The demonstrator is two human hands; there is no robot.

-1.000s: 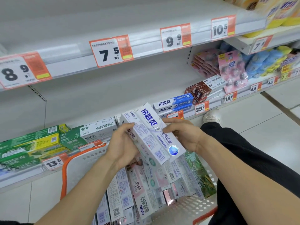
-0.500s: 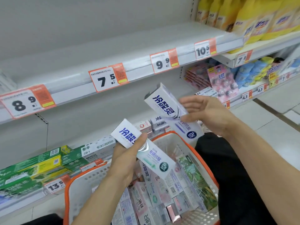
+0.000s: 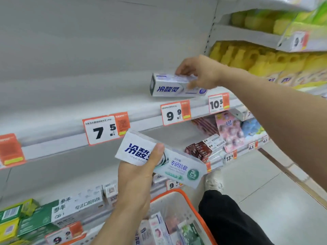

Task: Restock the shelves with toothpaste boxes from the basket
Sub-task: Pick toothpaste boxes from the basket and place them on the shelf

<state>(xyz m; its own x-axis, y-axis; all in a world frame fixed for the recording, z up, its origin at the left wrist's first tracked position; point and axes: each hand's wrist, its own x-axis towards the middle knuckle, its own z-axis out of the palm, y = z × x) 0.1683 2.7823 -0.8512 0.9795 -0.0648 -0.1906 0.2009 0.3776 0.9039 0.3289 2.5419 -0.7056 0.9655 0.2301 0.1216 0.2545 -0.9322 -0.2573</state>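
Toothpaste boxes sit in three places here. The shelf (image 3: 53, 110) is the biggest thing, a wide grey board with a bare back wall, its front rail running slightly uphill to the right and carrying price tags reading 7.5 (image 3: 105, 129), 9.9 (image 3: 175, 112) and 10.5 (image 3: 218, 102). Below it, a lower shelf holds green and white boxes (image 3: 44, 213) lying lengthwise along its edge, with dark red boxes (image 3: 198, 150) farther right. The basket (image 3: 200, 207), white with an orange rim, is at the bottom centre and holds more boxes standing on end or leaning.

The left hand (image 3: 136, 179) grips a white and green box (image 3: 159, 159) in front of the lower shelf, above the basket. The thumb lies across the printed face and the fingers wrap behind. Its long axis runs from upper left to lower right, the blue-lettered end pointing up toward the 7.5 tag.

The right hand (image 3: 200, 73) holds a white and purple box (image 3: 174, 85) at the upper shelf's front edge, above the 9.9 tag, fingers curled over its top and thumb underneath. This box lies nearly level, long axis parallel to the rail, its free end pointing left. Whether its underside touches the shelf cannot be told.
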